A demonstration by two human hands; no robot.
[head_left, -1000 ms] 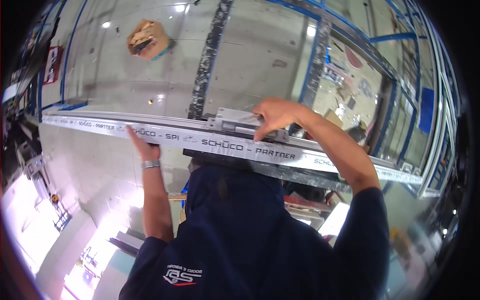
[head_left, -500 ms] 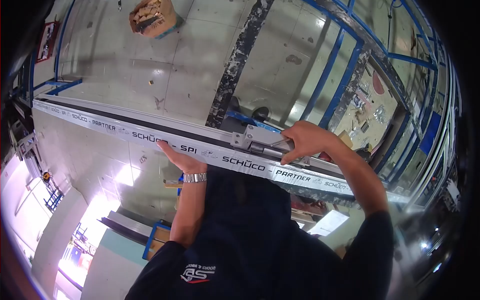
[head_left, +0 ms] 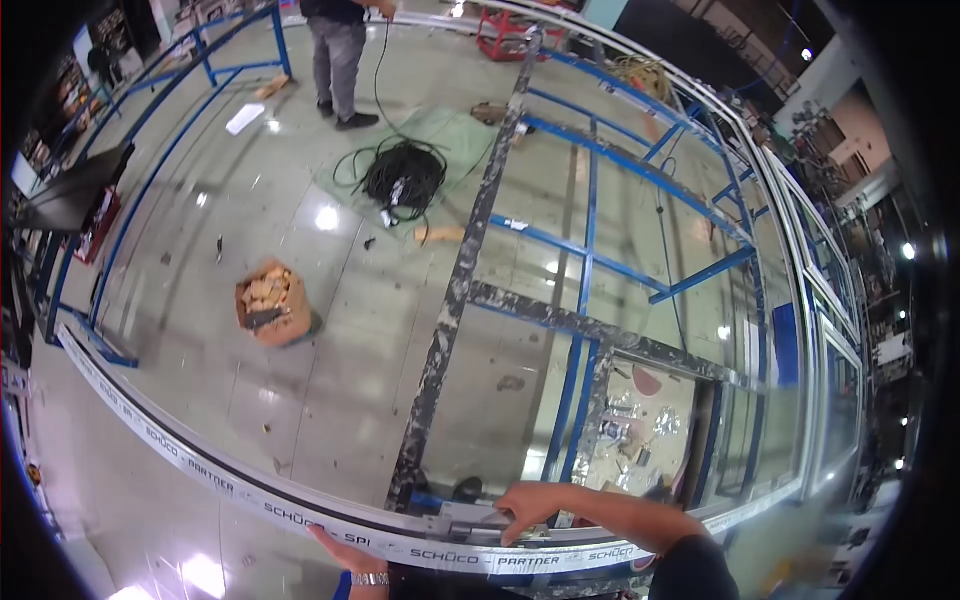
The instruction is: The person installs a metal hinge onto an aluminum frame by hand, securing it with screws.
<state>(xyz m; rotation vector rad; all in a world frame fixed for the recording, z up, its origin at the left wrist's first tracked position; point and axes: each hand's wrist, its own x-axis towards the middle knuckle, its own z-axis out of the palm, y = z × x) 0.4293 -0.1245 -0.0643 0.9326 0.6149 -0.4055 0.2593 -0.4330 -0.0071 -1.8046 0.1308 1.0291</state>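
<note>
The long profile (head_left: 390,548), faced with white film lettered SCHÜCO, PARTNER and SPI, stretches across the near side of the view and curves upward toward its left end. A metal fitting (head_left: 455,520) sits along the profile's far edge, behind one of the SCHÜCO – PARTNER prints. The right hand (head_left: 535,508) comes over the profile from its right; the grip pinches the fitting, thumb toward the lettered face and fingers on the farther side. The left hand (head_left: 350,553), wearing a metal-banded watch (head_left: 372,578), touches the profile's lettered face beside SPI; whether its grip closes around the lower edge, I cannot tell.

A paint-worn black bar (head_left: 440,350) runs away from the profile's far edge, joined to blue framework (head_left: 620,262) farther off. Beyond the profile's left half, on the floor, stands a cardboard box (head_left: 292,328) of wood pieces. Well beyond the profile lies a coil of black cable (head_left: 405,175), and farther still another person (head_left: 340,60) in grey trousers stands with a hand at a cord (head_left: 384,60).
</note>
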